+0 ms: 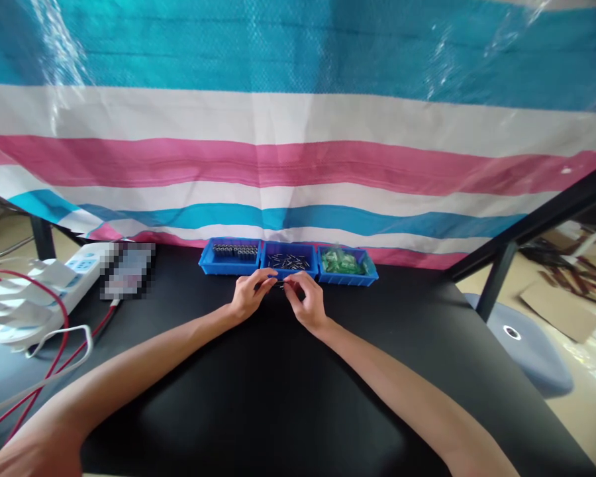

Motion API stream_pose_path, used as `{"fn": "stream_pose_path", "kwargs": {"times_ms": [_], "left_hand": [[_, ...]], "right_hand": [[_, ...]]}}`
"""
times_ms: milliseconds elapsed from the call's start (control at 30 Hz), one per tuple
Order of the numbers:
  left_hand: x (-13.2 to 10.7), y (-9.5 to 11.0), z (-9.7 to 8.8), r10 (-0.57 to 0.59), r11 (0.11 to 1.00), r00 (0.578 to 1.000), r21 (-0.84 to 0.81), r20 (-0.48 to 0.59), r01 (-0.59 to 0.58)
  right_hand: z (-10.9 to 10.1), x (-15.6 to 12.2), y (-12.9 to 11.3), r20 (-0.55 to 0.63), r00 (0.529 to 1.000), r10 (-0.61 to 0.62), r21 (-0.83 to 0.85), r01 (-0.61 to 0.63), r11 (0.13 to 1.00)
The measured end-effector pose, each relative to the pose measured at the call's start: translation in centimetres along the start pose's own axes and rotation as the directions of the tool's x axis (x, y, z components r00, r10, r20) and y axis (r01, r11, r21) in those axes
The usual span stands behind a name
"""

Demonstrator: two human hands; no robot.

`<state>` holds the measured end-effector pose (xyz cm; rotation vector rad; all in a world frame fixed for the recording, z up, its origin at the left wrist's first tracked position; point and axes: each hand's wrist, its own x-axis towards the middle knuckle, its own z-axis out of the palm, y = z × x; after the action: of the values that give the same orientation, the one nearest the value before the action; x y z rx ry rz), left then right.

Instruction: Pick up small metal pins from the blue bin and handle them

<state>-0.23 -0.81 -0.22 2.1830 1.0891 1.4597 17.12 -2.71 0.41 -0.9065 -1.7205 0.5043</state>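
My left hand [251, 293] and my right hand [306, 299] meet just in front of the middle blue bin [290, 270], thumbs and forefingers pinched. A small thin metal piece [281, 283] shows between the two sets of fingertips; its exact kind is too small to tell. Loose slim metal pieces [288, 261], like screws or pins, lie scattered in that middle bin. Short metal cylinders stand in rows [235, 251] inside the left blue bin [230, 267]. Green and clear plastic packets [345, 261] fill the right blue bin [350, 278].
A striped plastic sheet [298, 159] hangs behind the bins over the black table [258, 397]. On the left lie a white power strip [87, 262], red and white cables [62, 331] and a blurred-out device [128, 270]. A grey stool [526, 344] stands beyond the right edge.
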Motion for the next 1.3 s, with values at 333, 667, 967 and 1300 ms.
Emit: {"fn": "stream_pose_path", "kwargs": {"times_ms": [333, 667, 967, 1300], "left_hand": [[0.3, 0.4, -0.1, -0.003, 1.0, 1.0, 0.004, -0.015, 0.003], [0.7, 0.5, -0.2, 0.05, 0.998, 0.999, 0.035, 0.019, -0.051], [0.7, 0.8, -0.1, 0.049, 0.997, 0.998, 0.059, -0.033, -0.047], [0.6, 0.9, -0.1, 0.044, 0.995, 0.998, 0.096, -0.051, -0.039]], "right_hand": [[-0.3, 0.0, -0.6, -0.01, 1.0, -0.029, -0.015, 0.029, 0.999], [-0.4, 0.0, -0.7, -0.073, 0.997, -0.013, -0.051, 0.01, 0.999], [-0.3, 0.1, -0.6, -0.086, 0.996, 0.003, -0.068, -0.008, 0.998], [-0.4, 0.1, -0.7, -0.097, 0.995, 0.017, -0.062, -0.023, 0.998]]}}
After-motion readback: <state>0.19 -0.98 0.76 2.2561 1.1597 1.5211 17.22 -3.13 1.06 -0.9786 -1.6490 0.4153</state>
